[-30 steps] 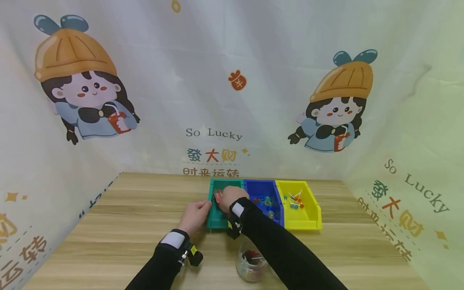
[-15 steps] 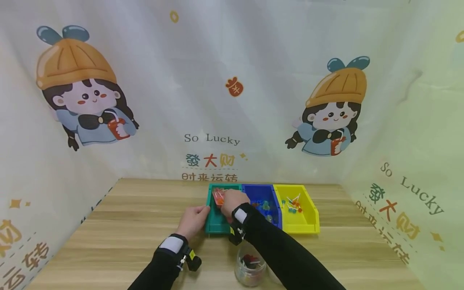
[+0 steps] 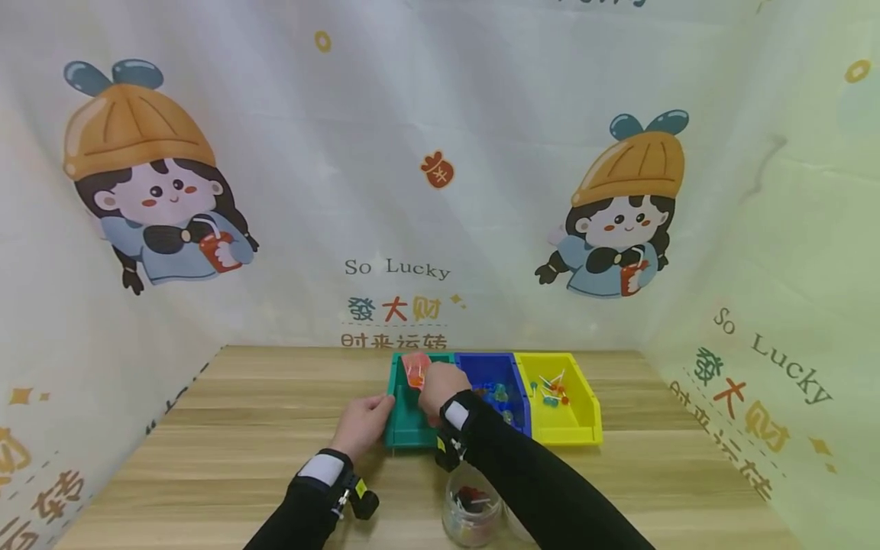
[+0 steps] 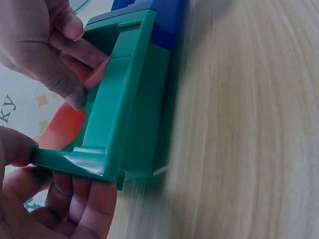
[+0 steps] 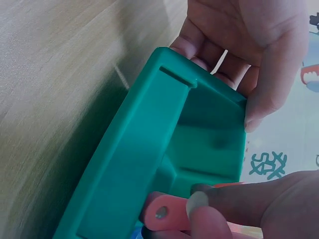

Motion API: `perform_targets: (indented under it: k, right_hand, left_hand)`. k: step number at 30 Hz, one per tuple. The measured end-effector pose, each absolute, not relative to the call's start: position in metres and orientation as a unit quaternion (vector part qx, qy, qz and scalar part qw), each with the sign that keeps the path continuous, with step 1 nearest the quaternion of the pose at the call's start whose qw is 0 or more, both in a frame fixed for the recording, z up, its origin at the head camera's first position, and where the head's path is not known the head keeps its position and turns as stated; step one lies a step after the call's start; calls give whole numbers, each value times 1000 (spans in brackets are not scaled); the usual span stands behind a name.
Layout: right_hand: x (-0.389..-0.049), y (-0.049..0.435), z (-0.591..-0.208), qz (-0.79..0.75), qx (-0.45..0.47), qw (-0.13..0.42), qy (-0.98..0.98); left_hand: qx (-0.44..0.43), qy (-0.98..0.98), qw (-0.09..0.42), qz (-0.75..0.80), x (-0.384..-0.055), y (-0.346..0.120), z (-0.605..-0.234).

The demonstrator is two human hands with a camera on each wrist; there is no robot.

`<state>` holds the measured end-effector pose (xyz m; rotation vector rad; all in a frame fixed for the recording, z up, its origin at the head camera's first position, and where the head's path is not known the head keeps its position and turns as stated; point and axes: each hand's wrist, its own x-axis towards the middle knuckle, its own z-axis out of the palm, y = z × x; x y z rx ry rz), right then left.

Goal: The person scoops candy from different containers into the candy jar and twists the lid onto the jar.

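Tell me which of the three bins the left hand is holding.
The green bin, leftmost in the row: the left hand grips its side wall. The blue bin and yellow bin stand to its right, not held.

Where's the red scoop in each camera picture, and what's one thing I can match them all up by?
Head: red scoop just left of centre, below the middle, held by the right hand.
Left wrist: scoop at the left, partly hidden by the right hand.
Right wrist: at the bottom, near the middle, its holed handle showing.
Shared landmark: the green bin, in all three.
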<state>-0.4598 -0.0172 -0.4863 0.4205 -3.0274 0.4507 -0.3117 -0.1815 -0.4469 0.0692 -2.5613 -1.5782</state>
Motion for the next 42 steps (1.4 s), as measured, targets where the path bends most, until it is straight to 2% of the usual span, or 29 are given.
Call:
perform_targets:
  k: [3,10,14,18,21,27,38,42]
  right_hand:
    - [-458,-15,-483,145,139,22,-979]
    - [-395,-14,-416,170,126,19,-977]
    - [-392,-10,-404,175,119,12,-977]
    - [-404,-5,-414,164,122,16,-979]
    - [-399,1,-409,167,117,12,-979]
    - [-337,10,-358,204,105,15,-973]
    - [-322,27,-350,237,101,1,-966]
    - [-318,33,-346,247,94,-9,-965]
  left_hand:
    - [25,-844,60,-532,-311,-182,-447]
    - [26,-841,54,-539,-311,-181,-445]
    - [28,-838,51,-543,-314,-181,-444]
    - [31,-839,48,-542,-314,-180,-443]
    - [31,-839,47,-541,-313,-179,-442]
    - [32,-835,44,-548,-312,-178,-444]
    - [67,-842,52,-533,-312,-178,-447]
    - [83,-831,82,-543,-309,-178,-448]
